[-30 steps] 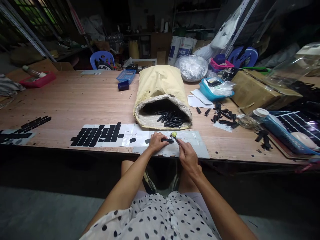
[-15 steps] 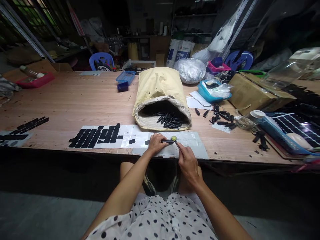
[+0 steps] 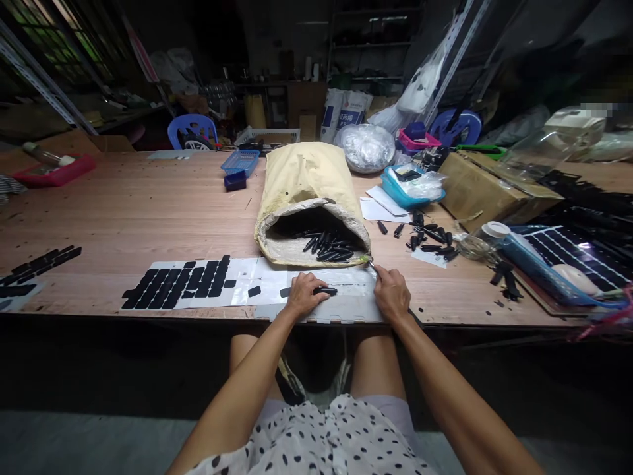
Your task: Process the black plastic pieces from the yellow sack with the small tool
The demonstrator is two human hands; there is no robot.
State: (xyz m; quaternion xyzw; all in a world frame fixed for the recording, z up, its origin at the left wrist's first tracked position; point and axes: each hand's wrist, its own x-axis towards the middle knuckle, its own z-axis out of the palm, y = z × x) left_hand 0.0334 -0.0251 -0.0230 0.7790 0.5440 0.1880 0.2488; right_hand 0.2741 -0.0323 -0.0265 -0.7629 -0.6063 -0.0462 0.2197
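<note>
My left hand rests at the table's front edge, fingers closed on a slim black pen-shaped part. My right hand sits to its right, pinching a thin tool whose yellow-green tip points toward the mouth of a tan sack. Several more black parts lie inside the sack. Both hands lie over a pale sheet on the wooden table.
Sheets of black stickers lie left of my hands, more at the far left. Loose black parts, a blue tray, a cardboard box and solar panels crowd the right side. A small blue basket stands further back.
My right hand has drawn the tool away from the black part and moved right, toward the sack's mouth. The left hand still holds the part. The camera tilted slightly down.
</note>
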